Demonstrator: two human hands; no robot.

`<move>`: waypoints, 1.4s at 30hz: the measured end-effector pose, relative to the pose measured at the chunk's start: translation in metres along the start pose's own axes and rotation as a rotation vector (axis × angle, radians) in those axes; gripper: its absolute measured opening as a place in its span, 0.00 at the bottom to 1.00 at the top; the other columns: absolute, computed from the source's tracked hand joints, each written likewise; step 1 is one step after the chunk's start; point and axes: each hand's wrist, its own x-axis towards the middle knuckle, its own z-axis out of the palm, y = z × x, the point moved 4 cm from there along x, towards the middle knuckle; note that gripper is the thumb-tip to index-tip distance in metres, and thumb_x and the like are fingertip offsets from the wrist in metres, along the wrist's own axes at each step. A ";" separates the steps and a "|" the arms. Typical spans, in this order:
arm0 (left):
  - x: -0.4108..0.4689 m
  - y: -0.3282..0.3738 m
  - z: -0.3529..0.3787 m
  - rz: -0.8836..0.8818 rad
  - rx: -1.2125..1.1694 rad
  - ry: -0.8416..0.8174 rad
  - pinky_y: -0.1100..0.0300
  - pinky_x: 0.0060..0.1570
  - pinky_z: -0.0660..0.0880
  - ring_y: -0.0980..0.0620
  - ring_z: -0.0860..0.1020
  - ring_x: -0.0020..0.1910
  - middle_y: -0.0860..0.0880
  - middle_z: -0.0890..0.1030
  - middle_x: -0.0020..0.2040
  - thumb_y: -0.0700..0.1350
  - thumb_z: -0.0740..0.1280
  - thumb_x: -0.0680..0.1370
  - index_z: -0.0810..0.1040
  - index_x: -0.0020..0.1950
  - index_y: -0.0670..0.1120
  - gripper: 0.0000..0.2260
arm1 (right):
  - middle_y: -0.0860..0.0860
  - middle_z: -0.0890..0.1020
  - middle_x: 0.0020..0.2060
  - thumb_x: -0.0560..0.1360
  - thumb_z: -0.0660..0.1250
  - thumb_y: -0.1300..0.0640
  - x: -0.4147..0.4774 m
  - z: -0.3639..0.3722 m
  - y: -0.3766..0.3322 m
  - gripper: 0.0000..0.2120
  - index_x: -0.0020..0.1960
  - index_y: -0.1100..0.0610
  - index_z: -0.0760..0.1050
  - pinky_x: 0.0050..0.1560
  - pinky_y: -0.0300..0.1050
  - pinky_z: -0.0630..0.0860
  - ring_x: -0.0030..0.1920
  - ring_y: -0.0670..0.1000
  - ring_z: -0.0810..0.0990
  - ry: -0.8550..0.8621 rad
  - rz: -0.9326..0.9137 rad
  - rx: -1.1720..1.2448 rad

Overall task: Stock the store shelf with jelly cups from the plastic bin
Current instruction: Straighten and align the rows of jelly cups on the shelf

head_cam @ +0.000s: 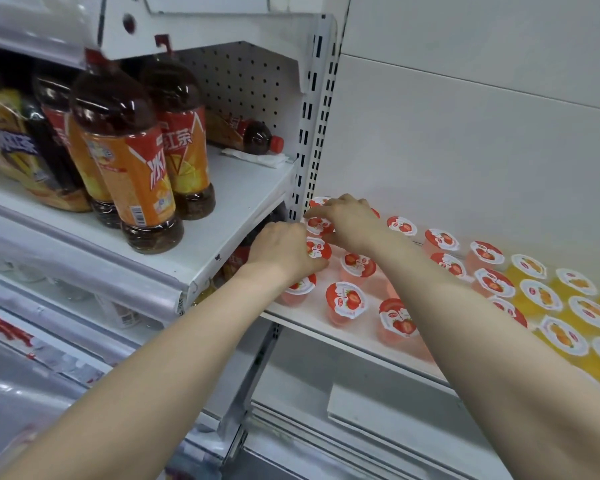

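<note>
Both arms reach to the far left end of the white shelf (329,329). My left hand (284,249) curls its fingers round a strawberry jelly cup (319,249) near the shelf's left edge. Just behind it, my right hand (347,220) pinches another strawberry jelly cup (317,225) by its lid. Several more red-lidded strawberry cups (347,299) stand in rows on the shelf. Orange-lidded jelly cups (565,336) fill the right part. The plastic bin is out of view.
A perforated white upright (314,133) borders the shelf on the left. Beyond it, a higher shelf (222,230) carries large iced tea bottles (125,157), one lying down at the back. A plain white wall panel (465,133) backs the jelly shelf.
</note>
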 end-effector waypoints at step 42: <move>0.106 0.025 0.015 -0.043 -0.044 -0.009 0.53 0.52 0.73 0.42 0.75 0.59 0.43 0.77 0.62 0.57 0.69 0.74 0.72 0.68 0.47 0.26 | 0.45 0.74 0.69 0.74 0.59 0.68 -0.047 0.003 0.076 0.32 0.73 0.43 0.68 0.64 0.53 0.64 0.70 0.54 0.66 0.016 0.250 0.019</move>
